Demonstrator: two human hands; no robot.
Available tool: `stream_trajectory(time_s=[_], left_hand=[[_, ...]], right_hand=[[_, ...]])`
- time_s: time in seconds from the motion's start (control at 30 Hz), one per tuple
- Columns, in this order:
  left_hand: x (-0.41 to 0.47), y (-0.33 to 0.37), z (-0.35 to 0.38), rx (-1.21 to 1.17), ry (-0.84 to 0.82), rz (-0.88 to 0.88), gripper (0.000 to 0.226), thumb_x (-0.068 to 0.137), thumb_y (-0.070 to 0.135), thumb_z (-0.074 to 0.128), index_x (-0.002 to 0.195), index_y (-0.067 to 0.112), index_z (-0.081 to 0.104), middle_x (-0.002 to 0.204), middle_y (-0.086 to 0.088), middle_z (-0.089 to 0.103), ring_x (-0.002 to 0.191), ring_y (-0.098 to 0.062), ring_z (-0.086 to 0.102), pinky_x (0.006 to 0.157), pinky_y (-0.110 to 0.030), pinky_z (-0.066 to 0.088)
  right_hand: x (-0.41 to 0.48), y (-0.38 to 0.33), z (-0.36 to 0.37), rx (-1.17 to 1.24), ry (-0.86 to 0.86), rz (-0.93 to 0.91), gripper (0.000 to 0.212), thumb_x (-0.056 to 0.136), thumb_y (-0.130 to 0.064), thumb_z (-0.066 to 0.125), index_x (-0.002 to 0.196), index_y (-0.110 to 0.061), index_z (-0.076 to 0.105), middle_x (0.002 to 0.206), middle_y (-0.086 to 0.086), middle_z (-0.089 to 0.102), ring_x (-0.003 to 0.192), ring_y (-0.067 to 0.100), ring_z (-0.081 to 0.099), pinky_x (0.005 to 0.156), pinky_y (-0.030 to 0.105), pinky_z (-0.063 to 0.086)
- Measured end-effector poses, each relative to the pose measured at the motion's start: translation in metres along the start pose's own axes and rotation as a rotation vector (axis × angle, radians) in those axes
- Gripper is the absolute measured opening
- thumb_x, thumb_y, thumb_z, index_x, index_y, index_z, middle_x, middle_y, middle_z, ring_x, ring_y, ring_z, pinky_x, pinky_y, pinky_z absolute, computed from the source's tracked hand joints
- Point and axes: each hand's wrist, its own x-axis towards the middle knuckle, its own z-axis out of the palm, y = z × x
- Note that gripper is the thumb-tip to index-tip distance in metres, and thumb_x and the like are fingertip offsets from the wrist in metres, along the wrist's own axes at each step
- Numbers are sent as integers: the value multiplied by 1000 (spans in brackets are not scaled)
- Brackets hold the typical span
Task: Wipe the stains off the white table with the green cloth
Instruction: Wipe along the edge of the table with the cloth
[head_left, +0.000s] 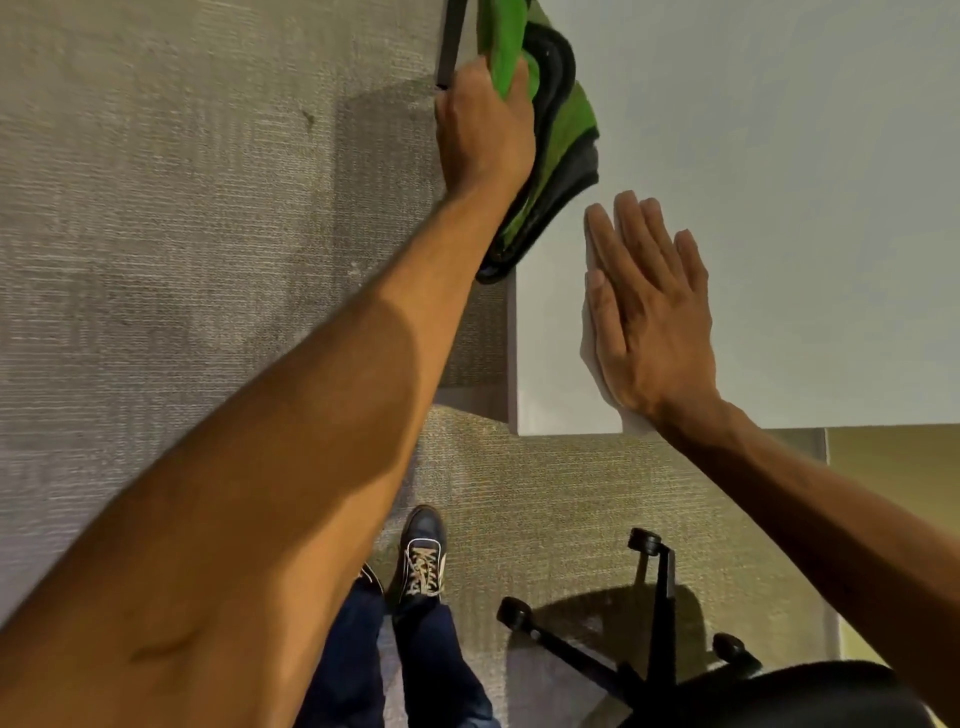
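The person stands at the corner of the white table (779, 208), one foot forward on the carpet. The left hand (485, 130) is closed around the green cloth (563, 156), the fingers curled over its upper fold. The cloth is at the table's left edge, directly under and to the right of this hand, and part of it hangs over the edge toward the floor. It is green with dark grey borders and looks folded in several layers.

The right hand (644, 306) lies flat and open on the table, fingers stretched together, holding nothing. It is just below the cloth's lower corner, apart from it.

About the progress, I cannot see any stain on the part of the table that is visible; the surface near both hands looks plain white. So I judge that either this corner is already clean or the stains are elsewhere. I cannot decide which.

I count one cloth, one table, two hands, and one office chair (675, 649) behind the right arm.
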Motion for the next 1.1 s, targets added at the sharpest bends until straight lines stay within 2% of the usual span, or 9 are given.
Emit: stream_trajectory(time_s=[0.23, 0.27, 0.37, 0.4, 0.57, 0.67, 0.8, 0.97, 1.1], left_hand=[[-98, -17, -25, -44, -8, -11, 26, 102, 28, 51, 101, 8, 67, 83, 2, 62, 72, -5, 54, 60, 0, 35], [-117, -22, -30, -33, -11, -13, 27, 102, 28, 51, 104, 7, 67, 86, 0, 65, 76, -9, 57, 65, -2, 37], [-172, -35, -43, 32, -27, -51, 29, 101, 30, 51, 110, 7, 67, 97, -11, 72, 89, -28, 64, 79, -32, 47], [-189, -39, -46, 47, -30, -61, 29, 101, 30, 52, 109, 6, 67, 100, -13, 73, 92, -32, 65, 81, -32, 45], [-229, -48, -53, 56, -63, -145, 37, 99, 34, 52, 120, 6, 65, 113, -9, 71, 101, -28, 64, 80, 5, 25], [-214, -43, -50, 112, -44, -74, 36, 100, 30, 53, 127, 7, 61, 120, -8, 70, 105, -28, 63, 84, -5, 27], [-158, -30, -38, 90, -9, 5, 34, 101, 31, 52, 125, 10, 64, 101, -9, 72, 88, -21, 62, 74, -17, 40], [-61, -1, -13, 110, 31, 40, 29, 102, 28, 51, 117, 9, 66, 105, -13, 68, 82, -13, 43, 70, -13, 26], [-18, 13, -3, 84, 11, 38, 27, 102, 26, 51, 111, 6, 67, 100, -6, 67, 81, -12, 55, 62, -15, 42]], right_hand=[[1, -6, -11, 28, -55, 19, 57, 109, -34, 20, 164, -19, 24, 173, 8, 20, 162, 25, 13, 129, 55, 15], [1, -7, -11, 30, -66, 21, 57, 110, -35, 19, 164, -20, 23, 173, 8, 18, 162, 25, 12, 129, 55, 14], [0, -8, -11, 30, -77, 18, 55, 111, -31, 23, 165, -19, 21, 174, 9, 15, 162, 25, 9, 130, 56, 12], [0, -8, -11, 30, -71, 17, 55, 111, -30, 25, 164, -18, 22, 174, 9, 16, 162, 26, 10, 129, 56, 12], [2, -7, -12, -3, -79, 21, 56, 111, -31, 24, 164, -18, 22, 173, 9, 16, 162, 26, 11, 130, 55, 13], [2, -8, -11, -2, -90, 28, 55, 111, -32, 23, 165, -20, 21, 174, 7, 15, 162, 24, 9, 130, 53, 12], [2, -8, -14, -3, -123, 46, 56, 111, -35, 19, 165, -23, 17, 174, 5, 12, 163, 21, 5, 131, 52, 10], [2, -11, -14, -21, -94, 58, 56, 110, -32, 21, 165, -22, 21, 174, 5, 16, 162, 22, 9, 130, 53, 13], [0, -10, -12, -13, -97, 61, 56, 110, -31, 22, 165, -23, 18, 174, 3, 12, 163, 20, 6, 131, 52, 10]])
